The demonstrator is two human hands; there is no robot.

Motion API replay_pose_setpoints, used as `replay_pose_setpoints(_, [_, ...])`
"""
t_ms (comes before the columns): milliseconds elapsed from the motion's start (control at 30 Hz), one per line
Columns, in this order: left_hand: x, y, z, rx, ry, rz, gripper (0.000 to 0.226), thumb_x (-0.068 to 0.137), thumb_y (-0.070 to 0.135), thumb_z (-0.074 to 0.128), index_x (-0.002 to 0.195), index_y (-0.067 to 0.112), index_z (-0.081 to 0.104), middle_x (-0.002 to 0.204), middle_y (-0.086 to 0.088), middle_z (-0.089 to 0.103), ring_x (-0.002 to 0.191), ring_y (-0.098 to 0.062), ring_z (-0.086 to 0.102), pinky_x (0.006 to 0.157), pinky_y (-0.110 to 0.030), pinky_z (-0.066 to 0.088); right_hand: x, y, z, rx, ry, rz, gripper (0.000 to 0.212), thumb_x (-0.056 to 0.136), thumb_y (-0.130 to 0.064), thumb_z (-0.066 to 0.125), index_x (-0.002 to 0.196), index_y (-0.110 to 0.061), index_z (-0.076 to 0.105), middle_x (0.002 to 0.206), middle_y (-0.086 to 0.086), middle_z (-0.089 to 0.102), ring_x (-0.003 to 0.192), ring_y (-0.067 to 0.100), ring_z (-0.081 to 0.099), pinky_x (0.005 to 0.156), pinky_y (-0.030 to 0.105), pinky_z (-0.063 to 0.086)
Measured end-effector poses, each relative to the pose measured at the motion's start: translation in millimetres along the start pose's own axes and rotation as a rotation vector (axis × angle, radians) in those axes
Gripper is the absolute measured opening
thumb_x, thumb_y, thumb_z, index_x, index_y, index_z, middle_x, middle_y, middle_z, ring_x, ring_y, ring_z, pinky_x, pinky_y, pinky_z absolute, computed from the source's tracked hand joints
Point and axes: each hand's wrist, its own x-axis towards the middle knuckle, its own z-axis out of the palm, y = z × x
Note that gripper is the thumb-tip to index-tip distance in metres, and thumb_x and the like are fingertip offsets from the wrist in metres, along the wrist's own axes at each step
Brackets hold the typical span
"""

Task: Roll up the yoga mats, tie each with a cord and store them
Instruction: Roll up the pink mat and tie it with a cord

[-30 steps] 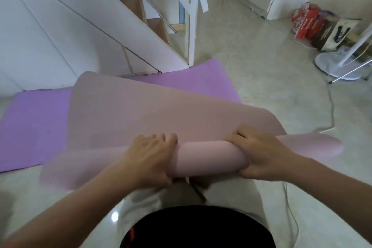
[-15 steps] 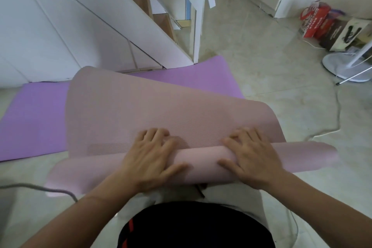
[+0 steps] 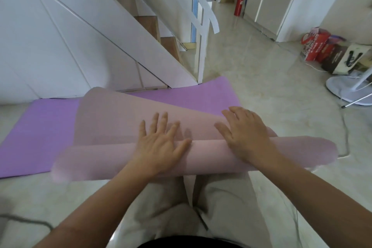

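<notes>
Now the pale pink foam yoga mat (image 3: 207,159) is no longer gripped but rolled onward under the flattened left hand (image 3: 159,147) and right hand (image 3: 245,135).

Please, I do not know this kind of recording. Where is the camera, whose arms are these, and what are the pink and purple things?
There is no machine. The picture comes from a camera worn on a person's head, looking forward and down, so both arms are that person's own. The left hand and the right hand lie flat, fingers straight, on a pink mat that is partly rolled into a tube; they press it and grip nothing. Its unrolled part stretches away from the person. Beyond it a purple mat lies flat on the floor, at the foot of a staircase.
</notes>
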Motion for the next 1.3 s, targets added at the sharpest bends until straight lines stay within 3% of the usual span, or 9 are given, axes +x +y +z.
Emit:
replay_pose_setpoints(67, [22,-8,-7,-0.020,-0.074,-0.020,0.083,0.089,0.077,0.011,0.158,0.032,0.006,0.166,-0.007,-0.013,0.152,-0.027,-0.015,0.121,-0.056,-0.006,-25,-6,6,-0.031,-0.016,-0.115,0.069,0.092,-0.064,0.026,0.130,-0.019,0.060,0.136,0.011,0.057,0.123,0.032,0.054,0.102,0.047,0.042])
replay_pose_setpoints(167, [52,-11,-11,-0.042,-0.158,-0.013,0.081,0.093,0.073,0.023,0.159,0.028,0.008,0.166,-0.008,-0.013,0.152,-0.028,-0.014,0.121,-0.056,-0.006,-33,-3,14,-0.042,-0.026,-0.082,0.063,0.091,-0.067,0.029,0.122,-0.024,0.064,0.127,0.008,0.059,0.111,0.032,0.056,0.091,0.044,0.047])
replay_pose_setpoints(300, [80,-15,-21,-0.083,0.060,0.003,0.063,0.099,0.060,0.027,0.149,0.023,0.037,0.164,-0.010,0.015,0.152,-0.029,0.011,0.120,-0.050,0.011,19,3,3,-0.036,-0.252,-0.042,0.074,0.083,-0.073,0.006,0.118,-0.038,0.061,0.103,-0.004,0.042,0.108,0.022,0.048,0.084,0.037,0.040])
replay_pose_setpoints(367, [75,-12,-28,-0.083,0.315,0.084,0.056,0.096,0.055,0.029,0.126,0.019,0.060,0.139,-0.011,0.051,0.127,-0.033,0.049,0.102,-0.045,0.039,41,9,1,0.029,-0.374,-0.020,0.065,0.090,-0.071,0.010,0.113,-0.036,0.060,0.101,-0.004,0.044,0.109,0.021,0.049,0.084,0.036,0.038])
replay_pose_setpoints(433, [55,-12,-30,-0.080,0.401,0.194,0.053,0.090,0.059,0.034,0.106,0.019,0.065,0.109,-0.004,0.059,0.094,-0.029,0.060,0.075,-0.040,0.048,56,13,-1,0.118,-0.399,0.007,0.055,0.095,-0.068,0.018,0.093,-0.030,0.058,0.099,-0.005,0.054,0.100,0.020,0.054,0.081,0.037,0.041])
replay_pose_setpoints(633, [2,-20,-34,0.170,0.176,0.292,0.082,0.061,0.083,0.054,0.115,0.022,0.061,0.103,-0.005,0.056,0.084,-0.027,0.054,0.068,-0.041,0.049,62,11,-3,0.145,-0.396,-0.054,0.053,0.097,-0.066,0.018,0.073,-0.028,0.047,0.090,-0.009,0.056,0.086,0.017,0.052,0.076,0.037,0.039])
replay_pose_setpoints(867, [-32,-48,-33,0.259,0.297,0.180,0.096,0.040,0.049,0.081,0.126,0.012,0.059,0.111,-0.015,0.057,0.092,-0.038,0.057,0.078,-0.047,0.046,53,13,-12,0.183,-0.366,-0.061,0.056,0.099,-0.063,0.020,0.072,-0.025,0.051,0.083,-0.009,0.055,0.084,0.017,0.052,0.076,0.037,0.039])
replay_pose_setpoints(1100, [-16,-58,-22,0.199,0.301,0.213,0.082,0.043,0.048,0.069,0.116,0.012,0.057,0.109,-0.011,0.059,0.089,-0.037,0.060,0.077,-0.043,0.049,45,18,-22,0.143,-0.282,-0.011,0.054,0.097,-0.065,0.022,0.075,-0.025,0.052,0.089,-0.001,0.064,0.086,0.023,0.057,0.080,0.039,0.045])
replay_pose_setpoints(1300, [-8,-53,-41,0.203,0.281,0.310,0.080,0.043,0.054,0.062,0.111,0.013,0.062,0.107,-0.007,0.059,0.084,-0.030,0.059,0.070,-0.040,0.053,6,17,-40,0.013,-0.118,0.012,0.061,0.086,-0.075,0.011,0.085,-0.030,0.052,0.083,-0.008,0.062,0.080,0.017,0.060,0.065,0.033,0.041])
